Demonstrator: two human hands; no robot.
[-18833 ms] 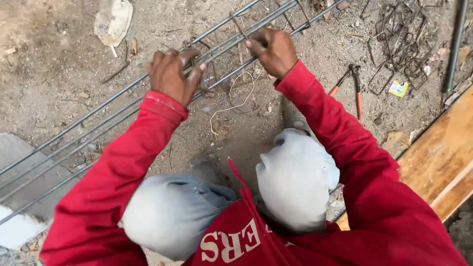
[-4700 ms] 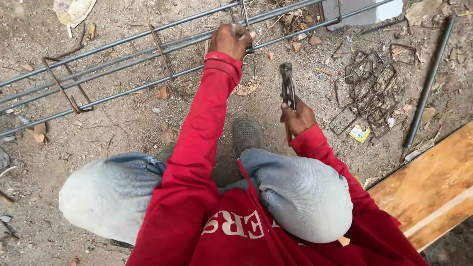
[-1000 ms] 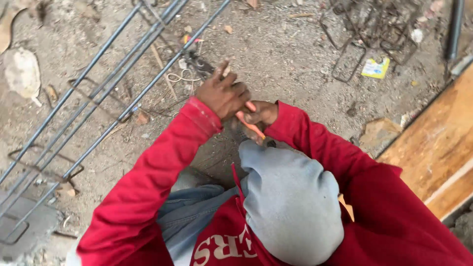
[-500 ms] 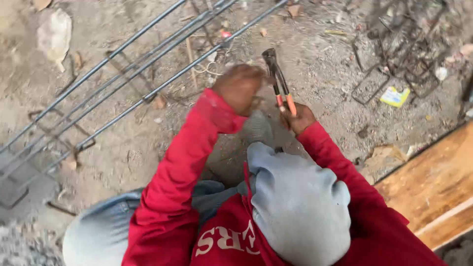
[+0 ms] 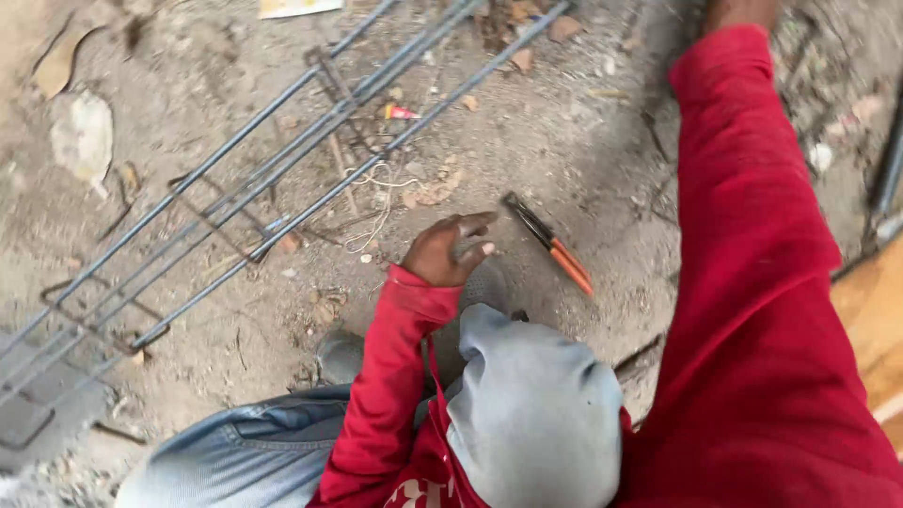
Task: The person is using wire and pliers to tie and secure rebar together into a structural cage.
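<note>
Left hand [image 5: 450,249] half-curled, empty, beside pliers [image 5: 547,243] lying on dirt ground. Right hand mostly out of frame, grip unclear. Pliers look stiff, steel-heavy; orange handles best hold. Rebar cage [image 5: 282,160] nearby.

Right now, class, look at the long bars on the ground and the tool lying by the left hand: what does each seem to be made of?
The long bars look like dull grey steel rod, thin, straight and matte, tied into a cage with bent hoops. The tool, near the left hand, seems to be pliers or nippers: dark metal jaws, with orange grips that are probably plastic or rubber sleeves.
</note>
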